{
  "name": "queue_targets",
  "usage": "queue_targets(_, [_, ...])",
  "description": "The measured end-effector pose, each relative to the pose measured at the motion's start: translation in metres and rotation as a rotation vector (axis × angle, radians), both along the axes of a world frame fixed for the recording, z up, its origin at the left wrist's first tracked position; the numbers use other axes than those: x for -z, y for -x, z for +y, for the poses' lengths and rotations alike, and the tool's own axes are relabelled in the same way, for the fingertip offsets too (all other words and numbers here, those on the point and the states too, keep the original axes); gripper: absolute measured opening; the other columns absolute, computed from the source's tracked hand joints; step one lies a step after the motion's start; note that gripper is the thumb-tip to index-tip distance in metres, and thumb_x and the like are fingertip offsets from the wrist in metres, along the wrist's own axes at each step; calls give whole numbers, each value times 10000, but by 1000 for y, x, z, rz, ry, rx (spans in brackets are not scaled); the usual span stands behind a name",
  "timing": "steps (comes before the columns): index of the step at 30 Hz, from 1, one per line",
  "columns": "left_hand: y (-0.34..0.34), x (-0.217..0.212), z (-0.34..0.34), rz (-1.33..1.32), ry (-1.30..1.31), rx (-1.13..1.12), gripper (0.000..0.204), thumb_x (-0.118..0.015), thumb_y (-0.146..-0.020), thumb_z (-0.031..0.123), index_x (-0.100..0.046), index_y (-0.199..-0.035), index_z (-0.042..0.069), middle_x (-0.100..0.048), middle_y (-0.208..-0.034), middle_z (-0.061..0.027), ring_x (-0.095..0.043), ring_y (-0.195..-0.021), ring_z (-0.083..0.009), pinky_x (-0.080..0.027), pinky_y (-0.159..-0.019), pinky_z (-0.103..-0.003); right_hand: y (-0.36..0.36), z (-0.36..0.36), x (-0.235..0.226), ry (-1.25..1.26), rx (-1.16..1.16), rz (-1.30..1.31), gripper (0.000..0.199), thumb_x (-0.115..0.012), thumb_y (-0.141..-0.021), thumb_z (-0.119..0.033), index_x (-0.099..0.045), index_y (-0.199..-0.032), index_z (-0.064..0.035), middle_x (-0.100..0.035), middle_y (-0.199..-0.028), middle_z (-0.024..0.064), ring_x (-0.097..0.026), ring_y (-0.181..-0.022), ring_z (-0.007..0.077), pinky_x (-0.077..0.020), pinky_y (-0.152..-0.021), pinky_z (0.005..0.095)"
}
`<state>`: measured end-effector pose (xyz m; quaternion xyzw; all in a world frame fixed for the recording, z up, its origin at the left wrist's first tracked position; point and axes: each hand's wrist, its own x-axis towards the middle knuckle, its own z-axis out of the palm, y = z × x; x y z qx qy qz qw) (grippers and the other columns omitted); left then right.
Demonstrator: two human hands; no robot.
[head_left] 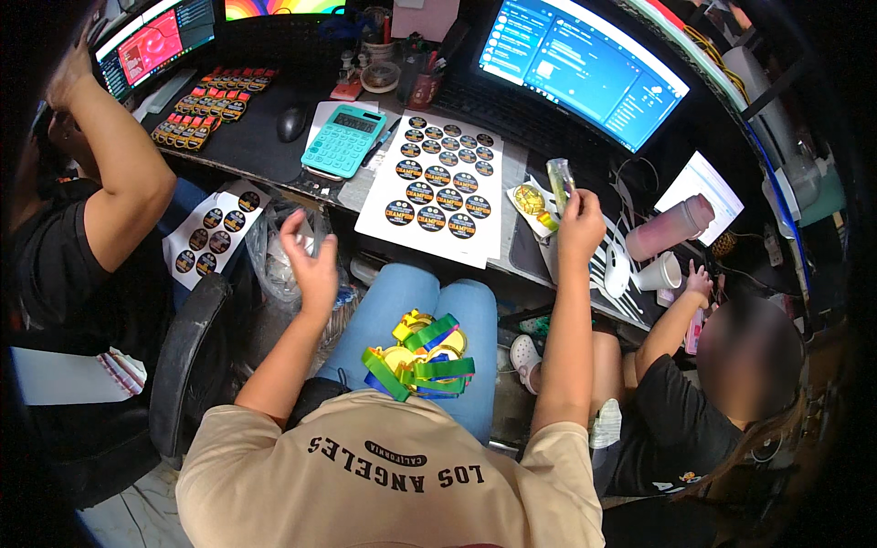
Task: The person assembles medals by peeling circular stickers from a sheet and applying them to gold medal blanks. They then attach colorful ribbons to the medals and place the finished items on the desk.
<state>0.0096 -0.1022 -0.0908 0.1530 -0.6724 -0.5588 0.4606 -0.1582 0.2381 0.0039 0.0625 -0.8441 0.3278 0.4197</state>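
Observation:
My left hand (311, 260) is raised with fingers apart and holds nothing, over the gap in front of the desk. At the desk's right part, my right hand (582, 226) pinches a small clear plastic wrapper (559, 173) with a yellowish tint; its contents are unclear. A gold medal (529, 199) with a yellow ribbon lies beside that hand on the desk. On my lap rests a pile of gold medals (398, 355) with green, blue and yellow ribbons. A white sheet of round black stickers (379, 222) lies on the desk between my hands.
A turquoise calculator (343, 144), a black mouse (292, 121) and rows of small orange-black items (196, 119) occupy the desk's left. On the right stand a white cup (660, 272) and a pink bottle (667, 228). One co-worker (119, 183) sits left, another (676, 420) right.

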Motion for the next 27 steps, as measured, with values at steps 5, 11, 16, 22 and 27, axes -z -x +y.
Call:
queue_targets(5, [5, -68, 62, -55, -175, 752, 555, -662, -902, 116, -392, -1384, 63, -450, -1396, -107, -407, -1329, -234, -338, -1082, -404, -61, -33, -11, 743, -580, -244, 83, -626, -948, -106, -614, -939, -25, -640, -843, 19, -553, -714, 79, -437, -642, 213])
queue_targets(11, [-6, -97, 104, -193, -322, 1037, 517, -636, -958, 190, -402, -1376, -4, -570, -1248, -65, -520, -1134, -119, -440, -981, -298, -149, -89, 4, 1303, -957, -680, 99, -627, -924, -34, -555, -990, -52, -603, -950, 23, -545, -799, 75, -463, -691, 192])
queue_targets(16, [-18, -100, 88, -422, -257, 1140, 411, -616, -966, 152, -486, -1321, -9, -636, -1118, -66, -594, -991, -109, -502, -861, -282, -152, -74, -28, 399, -639, -322, 260, -679, -854, -25, -628, -1109, -27, -552, -1089, 62, -519, -983, 133, -442, -810, 258])
queue_targets(22, [-29, -106, 85, -539, 95, 1261, 416, -605, -948, 184, -509, -1310, 3, -672, -1023, -138, -645, -922, -178, -509, -826, -331, -137, -64, -57, -280, -834, -109, 139, -747, -746, -70, -730, -884, -81, -659, -1000, 96, -599, -897, 253, -487, -752, 352])
queue_targets(27, [-30, -114, 72, -614, -160, 1500, 391, -633, -935, 156, -536, -1285, 10, -662, -1082, -72, -616, -977, -124, -493, -859, -294, -141, -63, -54, -62, -947, -195, 143, -748, -692, -1, -733, -827, -45, -697, -792, 76, -656, -732, 222, -502, -681, 317])
